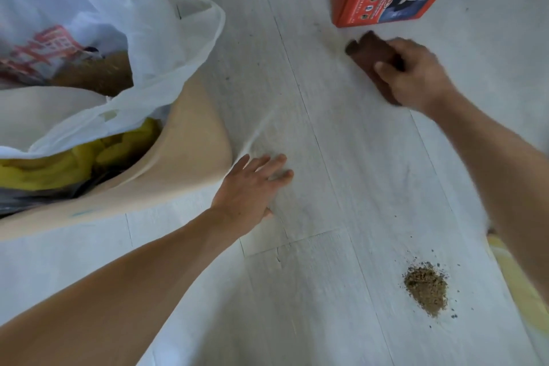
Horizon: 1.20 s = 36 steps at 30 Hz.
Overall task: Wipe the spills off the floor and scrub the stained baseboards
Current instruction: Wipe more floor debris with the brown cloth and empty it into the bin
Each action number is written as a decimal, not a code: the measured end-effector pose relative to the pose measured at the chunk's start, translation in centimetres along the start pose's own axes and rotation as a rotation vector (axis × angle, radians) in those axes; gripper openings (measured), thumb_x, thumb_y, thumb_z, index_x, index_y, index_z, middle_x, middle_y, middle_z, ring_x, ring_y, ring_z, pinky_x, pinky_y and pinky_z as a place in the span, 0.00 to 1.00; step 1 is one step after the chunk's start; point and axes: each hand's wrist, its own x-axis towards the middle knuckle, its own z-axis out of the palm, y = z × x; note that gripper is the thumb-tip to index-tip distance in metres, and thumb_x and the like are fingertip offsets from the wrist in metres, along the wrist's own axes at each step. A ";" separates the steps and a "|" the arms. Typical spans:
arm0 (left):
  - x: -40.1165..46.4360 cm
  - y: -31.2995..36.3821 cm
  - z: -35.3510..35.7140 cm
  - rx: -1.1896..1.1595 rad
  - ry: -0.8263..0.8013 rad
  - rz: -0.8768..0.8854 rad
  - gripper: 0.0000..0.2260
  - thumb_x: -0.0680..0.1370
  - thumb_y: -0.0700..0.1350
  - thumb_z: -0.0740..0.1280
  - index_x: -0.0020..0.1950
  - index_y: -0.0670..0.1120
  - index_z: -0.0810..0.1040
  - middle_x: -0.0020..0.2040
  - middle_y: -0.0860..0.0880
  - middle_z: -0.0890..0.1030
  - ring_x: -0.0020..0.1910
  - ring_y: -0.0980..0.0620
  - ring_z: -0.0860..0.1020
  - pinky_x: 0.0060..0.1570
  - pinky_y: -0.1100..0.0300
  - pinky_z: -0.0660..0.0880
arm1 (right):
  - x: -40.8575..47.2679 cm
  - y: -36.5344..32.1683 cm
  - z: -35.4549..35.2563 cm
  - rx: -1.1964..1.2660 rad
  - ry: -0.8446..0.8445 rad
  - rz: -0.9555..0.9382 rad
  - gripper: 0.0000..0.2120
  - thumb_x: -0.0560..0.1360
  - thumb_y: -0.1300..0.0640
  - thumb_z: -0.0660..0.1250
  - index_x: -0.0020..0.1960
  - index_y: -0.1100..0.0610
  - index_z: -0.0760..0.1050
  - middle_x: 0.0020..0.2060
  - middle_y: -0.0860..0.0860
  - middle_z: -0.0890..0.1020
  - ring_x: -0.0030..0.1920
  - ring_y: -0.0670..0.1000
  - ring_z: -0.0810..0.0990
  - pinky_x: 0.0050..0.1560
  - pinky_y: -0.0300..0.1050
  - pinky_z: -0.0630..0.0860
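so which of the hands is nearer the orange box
Right. The right hand, gripping a brown cloth, is just below the orange box. The left hand lies flat on the floor, much farther down and to the box's left.

Pale whitewashed plank flooring (326,157) all over, soft daylight. Orange cardboard box (377,0) up top, stuffed white plastic bag (124,38) sitting far left.

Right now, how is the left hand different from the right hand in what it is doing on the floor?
The left hand lies flat with straight, spread fingers and holds nothing; the right hand has curled fingers that grip a brown cloth. The left hand is beside the white bag; the right hand is near the orange box. Both are down at the pale floor.
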 end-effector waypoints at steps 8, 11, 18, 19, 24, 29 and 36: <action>0.1 0.3 0.1 0.043 -0.069 -0.043 0.39 0.78 0.54 0.73 0.84 0.58 0.54 0.85 0.53 0.46 0.83 0.47 0.53 0.80 0.44 0.48 | -13.0 2.2 6.7 -0.140 -0.320 -0.379 0.12 0.76 0.61 0.72 0.60 0.53 0.81 0.51 0.50 0.81 0.50 0.55 0.77 0.53 0.54 0.69; 0.1 0.3 0.2 0.027 -0.062 -0.043 0.39 0.78 0.53 0.73 0.83 0.57 0.55 0.85 0.54 0.47 0.82 0.47 0.54 0.80 0.46 0.49 | -21.4 5.8 3.6 -0.101 -0.444 -0.272 0.16 0.75 0.63 0.74 0.59 0.48 0.80 0.51 0.43 0.79 0.50 0.51 0.76 0.54 0.48 0.65; 0.3 1.5 -0.6 0.086 -0.064 -0.024 0.37 0.74 0.51 0.77 0.80 0.51 0.64 0.83 0.49 0.57 0.77 0.42 0.65 0.77 0.45 0.60 | -20.4 6.5 -7.1 -0.049 -0.309 -0.001 0.11 0.82 0.62 0.67 0.54 0.45 0.76 0.47 0.43 0.79 0.46 0.45 0.78 0.48 0.46 0.73; 0.3 1.7 -0.7 0.105 -0.065 -0.018 0.37 0.73 0.50 0.78 0.79 0.50 0.67 0.82 0.48 0.60 0.75 0.41 0.68 0.75 0.45 0.63 | -18.9 7.1 -8.5 -0.077 -0.240 0.038 0.07 0.82 0.60 0.66 0.57 0.50 0.77 0.49 0.47 0.80 0.47 0.50 0.78 0.50 0.46 0.72; 0.3 2.9 -1.1 0.179 -0.107 -0.012 0.37 0.75 0.50 0.76 0.80 0.48 0.64 0.82 0.46 0.57 0.76 0.41 0.66 0.73 0.48 0.63 | -13.3 9.2 -6.7 -0.205 -0.045 0.167 0.12 0.83 0.56 0.63 0.66 0.54 0.75 0.58 0.58 0.76 0.57 0.60 0.77 0.55 0.47 0.71; 0.3 3.5 -0.7 0.225 -0.144 -0.031 0.37 0.77 0.49 0.74 0.80 0.46 0.59 0.81 0.45 0.54 0.76 0.41 0.65 0.73 0.49 0.63 | -21.1 8.4 2.0 -0.182 -0.050 0.107 0.17 0.79 0.51 0.62 0.66 0.52 0.79 0.57 0.56 0.79 0.56 0.63 0.76 0.59 0.58 0.67; 0.4 3.8 -0.4 0.246 -0.163 -0.048 0.37 0.77 0.48 0.73 0.81 0.44 0.57 0.81 0.43 0.53 0.76 0.41 0.64 0.73 0.49 0.63 | -27.2 8.8 -1.7 -0.124 -0.246 -0.071 0.09 0.81 0.59 0.67 0.61 0.54 0.78 0.51 0.49 0.78 0.52 0.55 0.77 0.55 0.60 0.76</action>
